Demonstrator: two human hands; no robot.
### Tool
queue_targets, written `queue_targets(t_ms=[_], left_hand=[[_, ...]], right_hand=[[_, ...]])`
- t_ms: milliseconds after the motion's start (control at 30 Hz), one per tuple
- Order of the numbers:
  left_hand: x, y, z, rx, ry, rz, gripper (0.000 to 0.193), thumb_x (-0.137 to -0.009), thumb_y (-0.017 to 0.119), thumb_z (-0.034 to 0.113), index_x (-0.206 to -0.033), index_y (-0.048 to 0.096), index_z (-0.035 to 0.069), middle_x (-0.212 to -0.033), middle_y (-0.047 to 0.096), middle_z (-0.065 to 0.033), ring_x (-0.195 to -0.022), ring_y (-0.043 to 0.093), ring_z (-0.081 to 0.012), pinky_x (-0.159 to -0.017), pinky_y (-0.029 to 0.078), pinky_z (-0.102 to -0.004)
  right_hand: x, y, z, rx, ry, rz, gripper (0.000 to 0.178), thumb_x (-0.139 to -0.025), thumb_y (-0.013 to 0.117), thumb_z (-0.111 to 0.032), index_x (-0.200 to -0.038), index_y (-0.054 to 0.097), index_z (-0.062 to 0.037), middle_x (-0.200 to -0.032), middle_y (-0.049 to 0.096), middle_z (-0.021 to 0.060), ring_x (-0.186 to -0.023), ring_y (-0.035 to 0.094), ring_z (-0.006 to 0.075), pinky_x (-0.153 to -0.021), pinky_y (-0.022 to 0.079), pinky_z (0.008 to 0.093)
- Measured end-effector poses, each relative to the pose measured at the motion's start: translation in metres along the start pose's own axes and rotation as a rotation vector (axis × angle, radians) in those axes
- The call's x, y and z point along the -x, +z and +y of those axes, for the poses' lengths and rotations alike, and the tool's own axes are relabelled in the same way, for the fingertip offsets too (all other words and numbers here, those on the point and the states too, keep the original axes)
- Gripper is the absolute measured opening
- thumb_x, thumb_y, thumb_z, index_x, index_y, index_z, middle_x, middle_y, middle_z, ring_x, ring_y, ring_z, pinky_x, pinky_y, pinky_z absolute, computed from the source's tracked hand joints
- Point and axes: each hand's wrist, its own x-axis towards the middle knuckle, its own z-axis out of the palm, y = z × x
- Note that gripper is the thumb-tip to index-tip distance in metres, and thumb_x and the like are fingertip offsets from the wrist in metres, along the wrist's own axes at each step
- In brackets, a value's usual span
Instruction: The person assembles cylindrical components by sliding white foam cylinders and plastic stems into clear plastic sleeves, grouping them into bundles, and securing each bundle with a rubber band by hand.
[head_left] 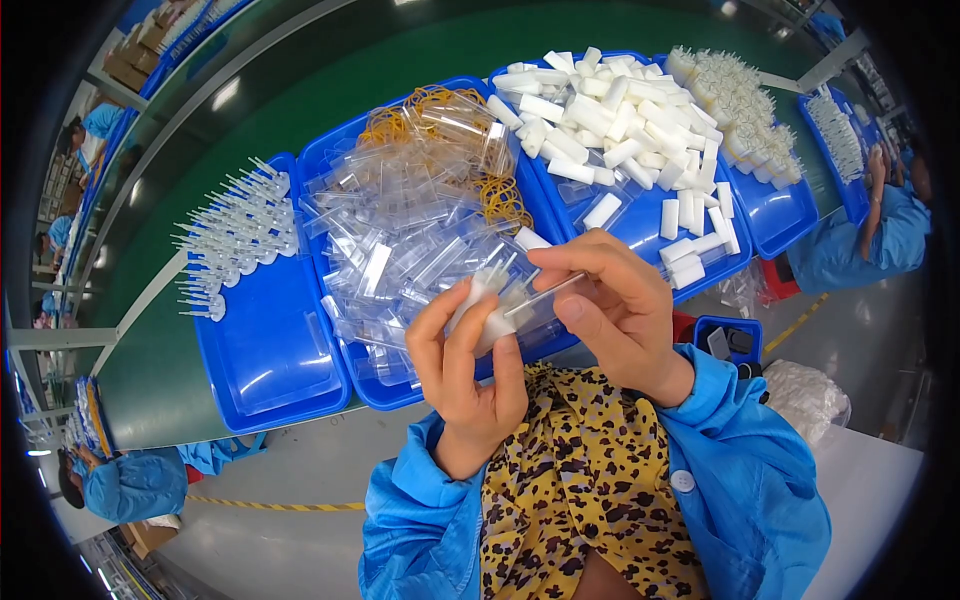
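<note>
Head view: hands (540, 330) around clear case (530, 305)

My left hand (468, 370) is covering most of the white piece (478, 305) I am gripping, so its shape is not showing. My right hand (612, 305) is hiding one end of the clear sleeve (545, 300). The clear parts in the middle tray (400, 235) are blurring together. The far right tray (840, 140) is showing too small to make out.

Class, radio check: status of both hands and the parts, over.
Left hand grips white piece. Right hand pinches clear sleeve beside it. Blue trays behind, nothing blocking.
</note>
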Motion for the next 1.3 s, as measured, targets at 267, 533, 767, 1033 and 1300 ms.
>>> queue_targets(t_ms=[267, 533, 767, 1033, 1300], left_hand=[[0.0, -0.002, 0.0, -0.022, -0.015, -0.029, 0.025, -0.087, 0.06, 0.006, -0.11, 0.062, -0.004, -0.119, 0.052, -0.0191, -0.107, 0.055, -0.0312, -0.088, 0.045, -0.0376], [-0.001, -0.006, 0.001, -0.041, 0.054, -0.056, 0.029, -0.078, 0.063, 0.0, -0.108, 0.066, -0.003, -0.119, 0.055, -0.021, -0.099, 0.059, -0.0307, -0.079, 0.05, -0.034], [0.002, -0.006, -0.003, -0.115, 0.129, -0.066, 0.035, -0.077, 0.065, -0.001, -0.111, 0.066, -0.003, -0.121, 0.054, -0.0204, -0.1, 0.058, -0.029, -0.073, 0.051, -0.0323], [-0.003, -0.008, 0.006, -0.017, 0.058, -0.239, 0.049, -0.073, 0.067, -0.012, -0.12, 0.062, -0.003, -0.129, 0.046, -0.021, -0.109, 0.057, -0.0311, -0.075, 0.056, -0.0299], [0.007, -0.005, 0.003, -0.005, 0.11, -0.181, 0.048, -0.071, 0.07, -0.013, -0.118, 0.061, -0.005, -0.123, 0.05, -0.0203, -0.114, 0.057, -0.0354, -0.086, 0.059, -0.0359]], right_hand=[[-0.002, 0.0, -0.002, 0.195, -0.092, 0.006, 0.03, -0.084, 0.068, -0.006, -0.114, 0.065, -0.0027, -0.092, 0.062, 0.0094, -0.076, 0.062, 0.0139, -0.062, 0.05, 0.0226], [0.002, 0.003, 0.001, 0.203, -0.15, 0.033, 0.03, -0.081, 0.071, -0.005, -0.11, 0.066, -0.0024, -0.093, 0.063, 0.0086, -0.075, 0.063, 0.0134, -0.061, 0.052, 0.0233], [-0.002, -0.002, -0.002, 0.274, -0.186, -0.046, 0.029, -0.082, 0.069, -0.001, -0.111, 0.065, -0.0008, -0.098, 0.062, 0.0103, -0.077, 0.064, 0.0128, -0.06, 0.053, 0.0217], [-0.003, -0.006, 0.012, 0.165, -0.054, 0.052, 0.082, -0.073, 0.077, -0.004, -0.141, 0.032, -0.0026, -0.12, 0.051, 0.0143, -0.084, 0.058, 0.0142, -0.07, 0.05, 0.0247], [-0.008, -0.011, 0.003, 0.428, -0.079, -0.081, 0.099, -0.054, 0.086, -0.021, -0.139, 0.037, -0.0048, -0.131, 0.042, 0.0141, -0.094, 0.052, 0.024, -0.079, 0.047, 0.0335]])
